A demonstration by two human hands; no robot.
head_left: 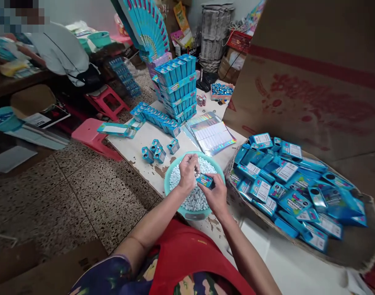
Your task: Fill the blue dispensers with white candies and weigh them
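A turquoise basin [167, 186] full of small white candies [195, 200] stands at the table's front edge. Over it, my right hand [217, 196] grips a small blue candy box [205, 180], tilted with one end toward my other hand. My left hand [187, 171] is closed at that end, its fingers curled around a few white candies that partly show by the fingertips. Just beyond the basin, several small blue boxes [159, 154] stand on the table, one [173, 146] a little apart from the others.
To the right, a large cardboard tray [364, 246] holds many blue boxes. Stacked display boxes [178, 88] rise behind, near shiny printed sheets [212, 135] and an orange-edged box [222, 92] of small blue-wrapped pieces. A pink stool [89, 133] stands left; another person [60, 49] sits farther back.
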